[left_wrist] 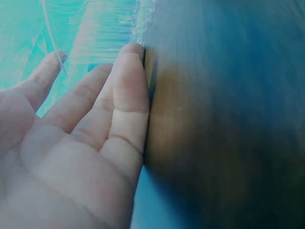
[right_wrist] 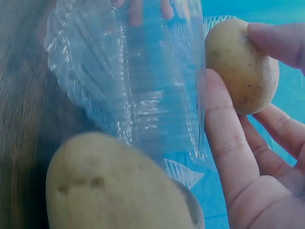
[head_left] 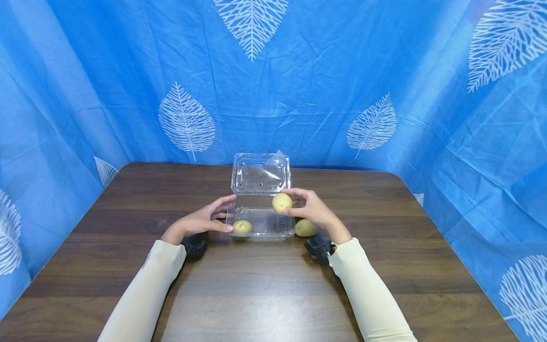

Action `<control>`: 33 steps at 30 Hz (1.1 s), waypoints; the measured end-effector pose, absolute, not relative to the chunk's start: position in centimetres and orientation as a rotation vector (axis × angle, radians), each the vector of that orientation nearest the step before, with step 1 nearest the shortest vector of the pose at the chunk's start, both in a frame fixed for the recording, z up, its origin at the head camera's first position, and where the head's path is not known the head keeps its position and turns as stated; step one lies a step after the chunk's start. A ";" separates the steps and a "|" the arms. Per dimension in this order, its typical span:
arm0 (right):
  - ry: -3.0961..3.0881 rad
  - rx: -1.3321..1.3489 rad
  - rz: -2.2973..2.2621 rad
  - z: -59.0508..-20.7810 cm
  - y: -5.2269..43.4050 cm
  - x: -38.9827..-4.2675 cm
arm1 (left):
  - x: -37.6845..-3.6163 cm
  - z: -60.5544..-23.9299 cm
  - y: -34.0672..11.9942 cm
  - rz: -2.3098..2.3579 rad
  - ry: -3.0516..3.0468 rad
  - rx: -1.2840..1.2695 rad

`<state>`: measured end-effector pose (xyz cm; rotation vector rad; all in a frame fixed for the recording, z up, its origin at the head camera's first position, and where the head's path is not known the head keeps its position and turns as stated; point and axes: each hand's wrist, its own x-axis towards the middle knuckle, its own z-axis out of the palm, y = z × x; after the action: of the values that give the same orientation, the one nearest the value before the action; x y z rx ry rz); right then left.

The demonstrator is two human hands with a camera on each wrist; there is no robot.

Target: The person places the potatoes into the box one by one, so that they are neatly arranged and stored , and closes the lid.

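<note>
A clear plastic clamshell box sits on the table, its lid raised at the back. One potato lies in the box's front left corner. My right hand holds a second potato between thumb and fingers over the right part of the box; the right wrist view shows this potato beside the clear wall. My left hand rests against the box's left side, with extended fingers along the plastic. A third potato lies on the table just right of the box, below my right hand.
The brown wooden table extends around the box. Blue cloth with white leaf prints hangs behind the table and at both sides. Black wrist devices are worn under both wrists.
</note>
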<state>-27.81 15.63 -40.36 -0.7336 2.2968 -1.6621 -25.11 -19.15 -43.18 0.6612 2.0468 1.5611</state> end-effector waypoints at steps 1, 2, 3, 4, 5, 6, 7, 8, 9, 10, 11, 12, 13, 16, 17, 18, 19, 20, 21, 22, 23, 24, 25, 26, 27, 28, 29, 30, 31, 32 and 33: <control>2.292 -0.716 -1.662 -40.3 15.5 -27.8 | -25.1 -43.2 -19.2 1.560 2.050 0.663; 2.290 -0.704 -1.661 -40.3 15.4 -27.7 | -25.1 -43.2 -19.2 1.559 2.053 0.663; 2.290 -0.692 -1.659 -40.3 15.2 -27.7 | -25.1 -43.1 -19.2 1.557 2.055 0.662; 2.289 -0.686 -1.657 -40.3 15.1 -27.7 | -25.1 -43.1 -19.2 1.556 2.057 0.661; 2.289 -0.681 -1.656 -40.3 15.0 -27.7 | -25.1 -43.1 -19.2 1.556 2.057 0.661; 2.289 -0.680 -1.655 -40.2 14.9 -27.6 | -25.1 -43.1 -19.2 1.556 2.058 0.660; 2.286 -0.675 -1.657 -40.3 14.8 -27.6 | -25.1 -43.2 -19.2 1.556 2.057 0.660; 2.283 -0.669 -1.660 -40.3 14.7 -27.6 | -25.1 -43.2 -19.2 1.557 2.057 0.658; 2.279 -0.662 -1.666 -40.2 14.6 -27.6 | -25.1 -43.2 -19.2 1.557 2.057 0.656; 2.275 -0.656 -1.671 -40.2 14.5 -27.5 | -25.1 -43.2 -19.2 1.557 2.056 0.655; 2.274 -0.647 -1.674 -40.2 14.4 -27.5 | -25.1 -43.2 -19.2 1.557 2.055 0.655; 2.269 -0.646 -1.678 -40.2 14.3 -27.5 | -25.1 -43.2 -19.2 1.560 2.052 0.655; 2.264 -0.640 -1.683 -40.3 14.2 -27.5 | -25.1 -43.2 -19.2 1.563 2.049 0.655; 2.239 -0.634 -1.706 -40.3 13.9 -27.5 | -25.1 -43.1 -19.1 1.574 2.041 0.655; 2.232 -0.639 -1.712 -40.3 13.8 -27.5 | -25.1 -43.2 -19.1 1.577 2.038 0.656; 2.224 -0.642 -1.718 -40.3 13.7 -27.5 | -25.1 -43.2 -19.1 1.580 2.035 0.656; 2.222 -0.640 -1.720 -40.3 13.5 -27.5 | -25.1 -43.2 -19.1 1.580 2.035 0.655; 2.221 -0.643 -1.721 -40.3 13.4 -27.5 | -25.1 -43.2 -19.1 1.580 2.035 0.654; 2.220 -0.649 -1.720 -40.3 13.3 -27.5 | -25.1 -43.2 -19.1 1.580 2.033 0.653; 2.226 -0.654 -1.716 -40.4 13.2 -27.5 | -25.1 -43.2 -19.1 1.580 2.032 0.653; 2.229 -0.664 -1.712 -40.4 13.1 -27.4 | -25.1 -43.3 -19.1 1.580 2.032 0.654; 2.231 -0.669 -1.709 -40.3 13.0 -27.4 | -25.2 -43.3 -19.1 1.579 2.032 0.654; 2.236 -0.676 -1.705 -40.3 12.9 -27.4 | -25.2 -43.3 -19.1 1.579 2.033 0.655; 2.236 -0.684 -1.703 -40.3 12.7 -27.4 | -25.2 -43.4 -19.1 1.578 2.032 0.657; 2.232 -0.689 -1.703 -40.3 12.6 -27.4 | -25.3 -43.4 -19.1 1.578 2.032 0.658; 2.233 -0.689 -1.699 -40.3 12.5 -27.4 | -25.3 -43.4 -19.2 1.579 2.030 0.659; 2.232 -0.689 -1.697 -40.3 12.4 -27.4 | -25.3 -43.4 -19.2 1.579 2.030 0.659; 2.232 -0.680 -1.695 -40.3 12.2 -27.5 | -25.3 -43.4 -19.2 1.578 2.029 0.658; 2.229 -0.672 -1.694 -40.3 12.1 -27.5 | -25.3 -43.3 -19.2 1.578 2.029 0.657; 2.222 -0.666 -1.695 -40.3 11.9 -27.5 | -25.2 -43.3 -19.2 1.578 2.028 0.654; 2.219 -0.659 -1.697 -40.3 11.8 -27.5 | -25.3 -43.3 -19.2 1.578 2.029 0.652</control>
<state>-27.46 11.80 -40.34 -0.6585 2.2192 -1.6970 -25.26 -19.19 -43.30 0.6519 2.0287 1.5780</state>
